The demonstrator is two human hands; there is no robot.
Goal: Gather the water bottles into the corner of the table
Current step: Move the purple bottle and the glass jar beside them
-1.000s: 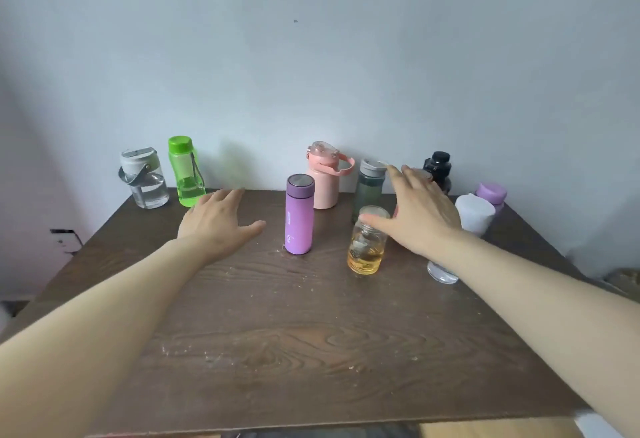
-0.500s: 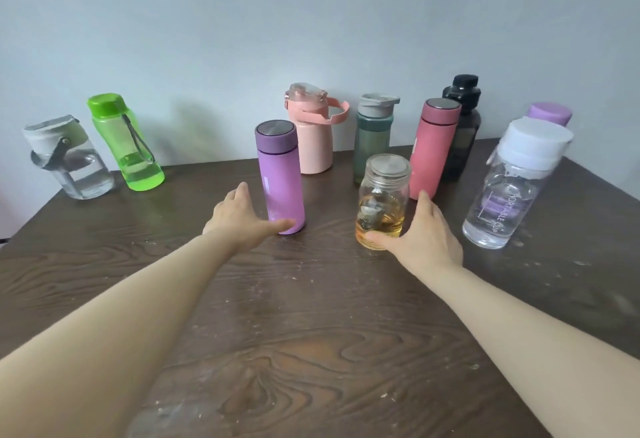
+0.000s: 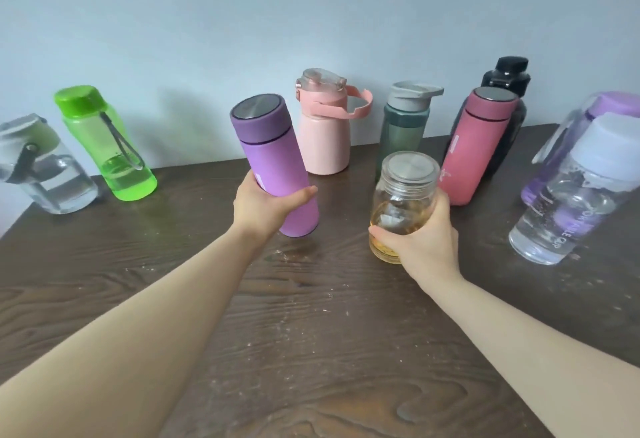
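Viewing from the head camera only. Left hand (image 3: 266,207) wrapped around lower body of purple flask (image 3: 275,163), fingers closed on it, flask tilted and apparently just clear of the counter (image 3: 311,351). Right hand (image 3: 424,240) closed around glass jar (image 3: 401,205) from the right side, thumb across its front; base contact with counter not determinable. Grips low on both, judged suitable for carrying or sliding toward a corner; which corner is not determinable.

Contents: jar holds shallow amber liquid under a metal lid. Green bottle (image 3: 107,146) nearly empty, a little liquid at the bottom. Clear bottle (image 3: 45,174) at far left roughly half full of water. Clear white-capped bottle (image 3: 568,205) at right holds water. Pink jug (image 3: 323,132), grey-green bottle (image 3: 401,125), coral flask (image 3: 474,146), black bottle (image 3: 509,73) along the wall: contents not visible. Lilac-capped bottle (image 3: 616,105) partly hidden.
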